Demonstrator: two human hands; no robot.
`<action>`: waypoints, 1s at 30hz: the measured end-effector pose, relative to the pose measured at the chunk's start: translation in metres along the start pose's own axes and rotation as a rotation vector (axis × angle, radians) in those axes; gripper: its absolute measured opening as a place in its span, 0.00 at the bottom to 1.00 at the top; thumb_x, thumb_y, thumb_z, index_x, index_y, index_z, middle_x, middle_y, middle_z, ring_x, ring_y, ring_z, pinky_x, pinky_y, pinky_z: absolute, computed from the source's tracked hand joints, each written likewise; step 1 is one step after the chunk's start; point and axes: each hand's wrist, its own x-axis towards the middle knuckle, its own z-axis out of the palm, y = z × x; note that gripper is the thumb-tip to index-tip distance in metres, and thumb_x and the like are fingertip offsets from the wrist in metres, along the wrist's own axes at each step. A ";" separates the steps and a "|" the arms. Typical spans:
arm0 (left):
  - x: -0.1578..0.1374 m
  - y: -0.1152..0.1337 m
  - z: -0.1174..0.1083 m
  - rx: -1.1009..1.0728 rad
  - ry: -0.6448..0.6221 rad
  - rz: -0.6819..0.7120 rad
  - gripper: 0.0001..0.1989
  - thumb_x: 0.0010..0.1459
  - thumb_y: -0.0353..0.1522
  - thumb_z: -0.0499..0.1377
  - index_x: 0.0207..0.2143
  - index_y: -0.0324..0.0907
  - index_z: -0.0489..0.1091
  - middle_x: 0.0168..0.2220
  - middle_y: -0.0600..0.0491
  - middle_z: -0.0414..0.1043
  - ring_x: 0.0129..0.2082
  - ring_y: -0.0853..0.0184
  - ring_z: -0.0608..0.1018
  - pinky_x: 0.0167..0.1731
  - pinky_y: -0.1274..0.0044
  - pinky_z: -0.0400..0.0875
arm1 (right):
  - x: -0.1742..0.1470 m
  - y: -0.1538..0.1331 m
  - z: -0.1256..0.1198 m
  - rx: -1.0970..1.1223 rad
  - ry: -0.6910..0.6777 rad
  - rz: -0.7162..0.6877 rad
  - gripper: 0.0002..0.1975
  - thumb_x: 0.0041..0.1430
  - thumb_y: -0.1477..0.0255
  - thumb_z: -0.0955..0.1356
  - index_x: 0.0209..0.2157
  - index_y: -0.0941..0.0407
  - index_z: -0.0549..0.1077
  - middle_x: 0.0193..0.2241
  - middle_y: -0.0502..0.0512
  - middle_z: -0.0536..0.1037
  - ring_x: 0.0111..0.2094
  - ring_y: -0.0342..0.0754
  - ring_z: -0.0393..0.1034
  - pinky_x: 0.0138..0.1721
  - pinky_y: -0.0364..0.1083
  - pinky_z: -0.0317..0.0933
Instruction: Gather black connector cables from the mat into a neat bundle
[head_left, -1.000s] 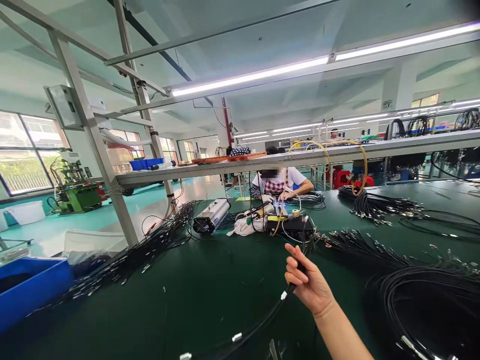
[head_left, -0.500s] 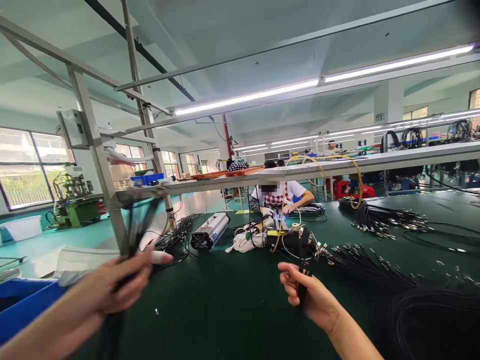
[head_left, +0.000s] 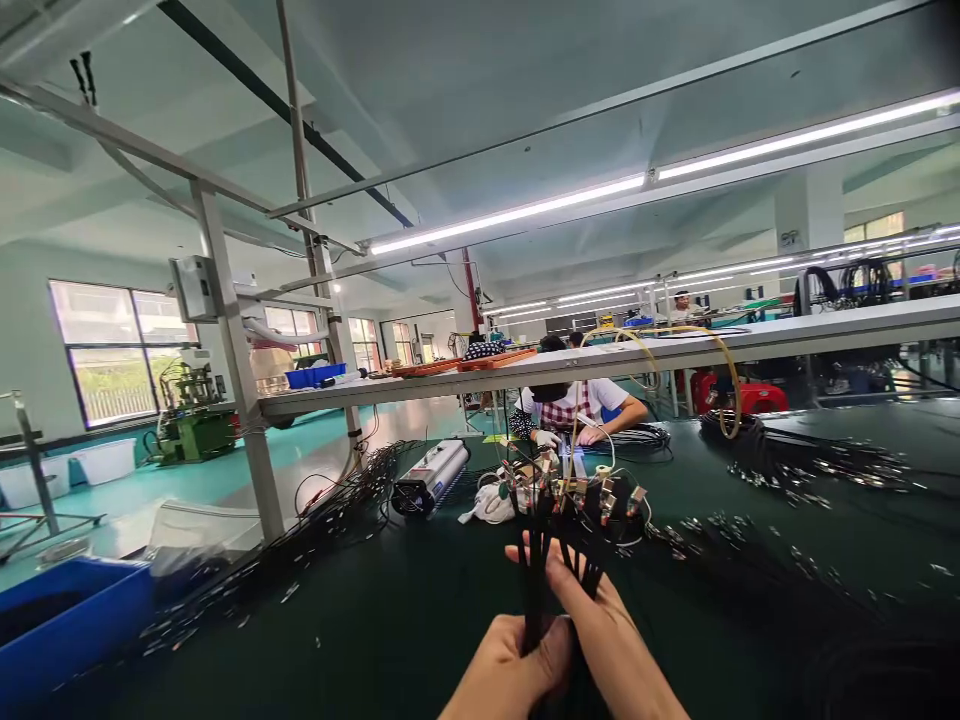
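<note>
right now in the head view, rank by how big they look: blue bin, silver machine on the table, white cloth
1. blue bin, though it sits nearest the camera
2. silver machine
3. white cloth, partly hidden behind the cable bundle that both hands hold

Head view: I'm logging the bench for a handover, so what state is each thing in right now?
Left hand: closed around the cable bundle.
Right hand: fingers spread on the same bundle.
Cable bundle: held upright, connector ends up.
Loose cables: spread flat on the green table.
Blue bin: open-topped.
Ceiling lights: on.
</note>
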 end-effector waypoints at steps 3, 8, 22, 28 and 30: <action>0.006 -0.007 0.009 -0.073 -0.039 0.078 0.30 0.44 0.57 0.64 0.30 0.38 0.77 0.21 0.57 0.61 0.23 0.74 0.62 0.31 0.80 0.59 | -0.003 -0.001 -0.001 -0.001 0.003 0.043 0.30 0.55 0.45 0.63 0.46 0.53 0.76 0.51 0.55 0.76 0.56 0.57 0.63 0.60 0.52 0.49; 0.010 -0.012 0.008 -0.041 -0.089 0.082 0.29 0.47 0.57 0.63 0.29 0.38 0.73 0.20 0.54 0.68 0.19 0.74 0.66 0.21 0.82 0.55 | 0.008 -0.008 -0.011 0.158 -0.033 0.243 0.22 0.46 0.50 0.72 0.33 0.54 0.80 0.35 0.55 0.82 0.46 0.60 0.71 0.49 0.53 0.60; -0.019 0.037 -0.012 -0.092 0.251 0.073 0.20 0.57 0.47 0.61 0.30 0.36 0.70 0.18 0.58 0.65 0.16 0.77 0.63 0.21 0.82 0.61 | 0.010 0.054 -0.034 0.440 -0.170 0.280 0.39 0.42 0.49 0.75 0.51 0.59 0.70 0.49 0.67 0.78 0.57 0.65 0.65 0.57 0.62 0.54; -0.018 0.069 0.003 -0.140 0.270 0.119 0.14 0.59 0.41 0.62 0.33 0.36 0.75 0.25 0.54 0.72 0.25 0.74 0.72 0.30 0.83 0.70 | -0.010 0.006 0.026 0.206 -0.366 -0.075 0.24 0.52 0.66 0.74 0.52 0.51 0.71 0.49 0.54 0.76 0.56 0.57 0.65 0.58 0.55 0.55; -0.019 0.080 0.001 -0.131 0.243 0.121 0.14 0.61 0.38 0.60 0.36 0.35 0.77 0.26 0.52 0.73 0.24 0.74 0.72 0.28 0.84 0.70 | -0.009 -0.009 0.020 0.069 -0.338 -0.118 0.15 0.59 0.67 0.69 0.49 0.52 0.73 0.41 0.52 0.78 0.48 0.53 0.68 0.54 0.53 0.58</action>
